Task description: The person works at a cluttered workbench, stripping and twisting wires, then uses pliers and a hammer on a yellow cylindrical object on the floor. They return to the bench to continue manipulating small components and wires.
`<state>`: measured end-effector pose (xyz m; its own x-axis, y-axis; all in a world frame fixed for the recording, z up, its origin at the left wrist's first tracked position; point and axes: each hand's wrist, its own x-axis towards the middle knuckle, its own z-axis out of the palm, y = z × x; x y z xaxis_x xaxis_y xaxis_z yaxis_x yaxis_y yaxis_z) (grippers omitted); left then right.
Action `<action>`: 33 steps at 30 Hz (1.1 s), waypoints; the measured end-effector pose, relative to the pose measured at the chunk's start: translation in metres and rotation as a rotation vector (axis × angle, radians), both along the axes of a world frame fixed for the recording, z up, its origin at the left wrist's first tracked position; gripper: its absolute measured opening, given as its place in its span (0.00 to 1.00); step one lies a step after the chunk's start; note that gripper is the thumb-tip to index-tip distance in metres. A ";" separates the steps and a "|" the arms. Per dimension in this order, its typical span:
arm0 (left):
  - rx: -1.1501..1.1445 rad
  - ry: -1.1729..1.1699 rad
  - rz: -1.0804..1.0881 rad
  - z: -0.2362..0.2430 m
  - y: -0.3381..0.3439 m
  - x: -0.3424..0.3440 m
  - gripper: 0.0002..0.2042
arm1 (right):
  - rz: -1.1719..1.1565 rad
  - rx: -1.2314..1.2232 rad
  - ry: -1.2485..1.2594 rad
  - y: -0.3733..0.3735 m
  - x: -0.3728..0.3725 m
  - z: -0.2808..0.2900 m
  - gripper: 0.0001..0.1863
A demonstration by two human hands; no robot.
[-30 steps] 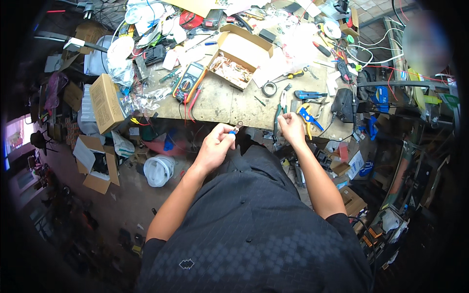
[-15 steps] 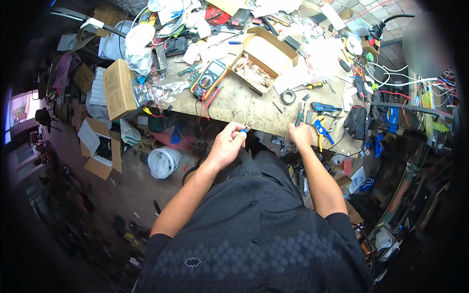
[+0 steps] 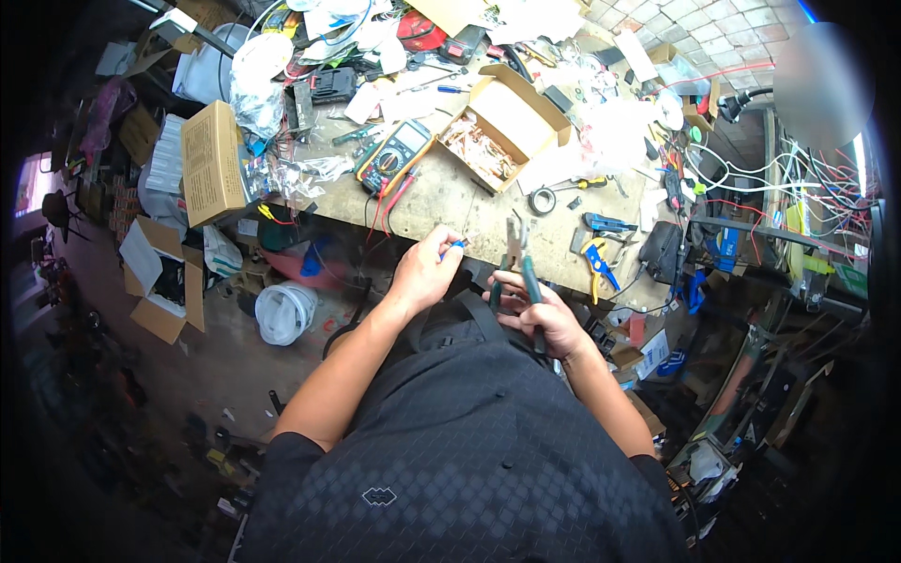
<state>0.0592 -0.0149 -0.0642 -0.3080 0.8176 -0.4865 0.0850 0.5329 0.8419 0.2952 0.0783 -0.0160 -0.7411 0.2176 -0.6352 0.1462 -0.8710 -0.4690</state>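
Note:
Between the closed fingertips of my left hand [image 3: 424,270] is a small cable lug [image 3: 456,246]; only its blue part shows clearly, the rest is hidden or too small to tell. My right hand [image 3: 549,324] is closed round a pair of pliers [image 3: 529,280] with dark green handles. The jaws point up and away from me, over the bench's near edge, a short way right of my left hand. Beyond both hands lies an open cardboard box [image 3: 511,186] holding many copper-coloured pieces. A multimeter [image 3: 399,155] with an orange rim lies left of that box.
On the workbench [image 3: 441,211] lie a roll of black tape [image 3: 542,200], a blue utility knife [image 3: 608,222] and a yellow-and-blue tool [image 3: 599,266]. A closed carton [image 3: 211,164] stands at the left. Below on the floor are a white bucket [image 3: 284,314] and an open carton [image 3: 169,286].
My right hand has picked the green-handled pliers off the bench and brought them left, nearer my left hand. The left hand keeps its pinch; the copper ring seen at its fingertips no longer shows clearly.

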 end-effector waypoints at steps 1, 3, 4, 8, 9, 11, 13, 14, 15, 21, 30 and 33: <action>0.019 0.017 0.007 -0.002 0.001 -0.001 0.09 | 0.029 0.066 -0.062 -0.001 -0.005 0.002 0.42; 0.051 0.059 0.032 -0.006 0.000 -0.006 0.09 | 0.134 0.140 -0.137 0.002 -0.012 0.002 0.42; 0.049 0.109 0.034 -0.007 0.000 -0.008 0.09 | 0.187 0.178 -0.174 0.004 -0.015 0.002 0.42; 0.027 0.274 0.026 -0.010 0.000 -0.011 0.10 | 0.437 0.298 -0.297 0.003 -0.031 0.016 0.37; 0.021 0.307 0.023 -0.010 0.001 -0.011 0.10 | 0.442 0.338 -0.299 -0.002 -0.034 0.013 0.36; -0.006 0.341 0.006 -0.005 0.002 -0.011 0.09 | 0.468 0.318 -0.314 -0.004 -0.043 0.021 0.36; -0.015 0.380 -0.013 -0.002 0.002 -0.012 0.08 | 0.465 0.277 -0.324 -0.006 -0.048 0.022 0.36; -0.008 0.403 -0.023 -0.002 0.001 -0.013 0.08 | 0.450 0.252 -0.349 -0.008 -0.053 0.026 0.36; -0.002 0.426 -0.033 -0.001 0.000 -0.013 0.07 | 0.435 0.228 -0.374 -0.008 -0.059 0.036 0.36; 0.050 0.502 -0.031 0.003 -0.004 -0.011 0.06 | 0.452 0.256 -0.389 -0.007 -0.063 0.032 0.35; 0.041 0.553 -0.063 0.005 -0.010 -0.013 0.05 | 0.466 0.330 -0.431 -0.013 -0.065 0.029 0.30; 0.059 0.565 -0.049 0.002 -0.011 -0.012 0.05 | 0.473 0.352 -0.465 -0.016 -0.068 0.033 0.28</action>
<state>0.0473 -0.0257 -0.0621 -0.4681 0.8583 -0.2101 0.5539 0.4702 0.6871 0.2268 0.0619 0.0167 -0.4784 0.1903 -0.8573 0.7185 -0.4763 -0.5068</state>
